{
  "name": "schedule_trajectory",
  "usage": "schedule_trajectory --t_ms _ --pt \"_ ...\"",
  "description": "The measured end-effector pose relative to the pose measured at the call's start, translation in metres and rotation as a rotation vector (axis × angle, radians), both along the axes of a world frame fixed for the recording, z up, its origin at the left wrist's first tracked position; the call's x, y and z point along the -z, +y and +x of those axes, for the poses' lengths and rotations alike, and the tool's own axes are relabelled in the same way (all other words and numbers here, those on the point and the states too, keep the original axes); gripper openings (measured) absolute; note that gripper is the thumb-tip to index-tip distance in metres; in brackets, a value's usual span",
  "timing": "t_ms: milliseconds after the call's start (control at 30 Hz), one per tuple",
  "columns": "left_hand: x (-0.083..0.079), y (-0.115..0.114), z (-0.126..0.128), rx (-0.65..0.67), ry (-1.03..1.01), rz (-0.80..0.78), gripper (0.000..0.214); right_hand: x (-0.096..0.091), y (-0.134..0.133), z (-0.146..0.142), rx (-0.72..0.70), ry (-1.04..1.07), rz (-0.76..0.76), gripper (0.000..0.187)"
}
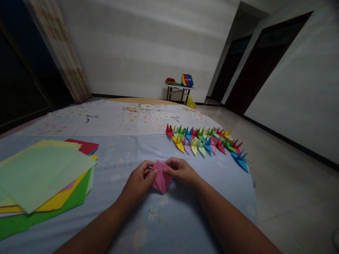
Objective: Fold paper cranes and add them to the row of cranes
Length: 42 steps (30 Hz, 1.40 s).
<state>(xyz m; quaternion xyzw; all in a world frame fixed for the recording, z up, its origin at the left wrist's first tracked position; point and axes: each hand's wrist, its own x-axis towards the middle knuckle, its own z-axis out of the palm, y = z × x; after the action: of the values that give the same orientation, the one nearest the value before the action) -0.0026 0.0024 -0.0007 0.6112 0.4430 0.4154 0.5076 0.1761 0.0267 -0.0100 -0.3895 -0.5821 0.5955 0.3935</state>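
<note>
A folded piece of pink origami paper (162, 180) is held between both hands just above the blue floral cloth, its lower point facing me. My left hand (139, 179) pinches its left side, thumb on top and fingers curled behind. On the opposite edge, my right hand (183, 171) grips it with the thumb lying across the upper face. The fingertips behind the paper are hidden. Beyond my right hand stand rows of folded paper cranes (194, 143) in many colours.
At the left lies a loose stack of coloured paper sheets (47, 173), pale green uppermost. A floral cloth (127, 229) covers the rounded table, whose edge curves away at the right. Against the far wall, a small table (182, 86) carries a multicoloured box (187, 80).
</note>
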Motion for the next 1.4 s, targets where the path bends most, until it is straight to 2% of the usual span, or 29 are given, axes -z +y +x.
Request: schedule_trajectory --t_ms 200,433,900,1133,1400 --pt "-0.0023 0.0006 0.0009 0.034 -0.023 -0.084 0.021 0.0000 -0.0004 0.0005 -0.052 -0.021 0.012 0.032" --pt "0.0017 0.0049 -0.0004 0.043 -0.017 -0.108 0.024 0.0054 0.0007 0.0003 -0.041 0.000 -0.020 0.032" --pt "-0.0039 0.0028 0.0016 0.020 -0.048 -0.146 0.025 0.0048 0.0004 -0.0014 0.010 -0.027 -0.024 0.028" --pt "-0.0011 0.0045 0.0000 0.046 -0.109 -0.188 0.027 0.0007 -0.0014 -0.0037 0.001 0.065 -0.061 0.030" --pt "-0.0001 0.0041 0.0015 -0.021 -0.126 -0.147 0.025 0.0007 -0.0012 -0.0032 -0.024 0.193 -0.062 0.029"
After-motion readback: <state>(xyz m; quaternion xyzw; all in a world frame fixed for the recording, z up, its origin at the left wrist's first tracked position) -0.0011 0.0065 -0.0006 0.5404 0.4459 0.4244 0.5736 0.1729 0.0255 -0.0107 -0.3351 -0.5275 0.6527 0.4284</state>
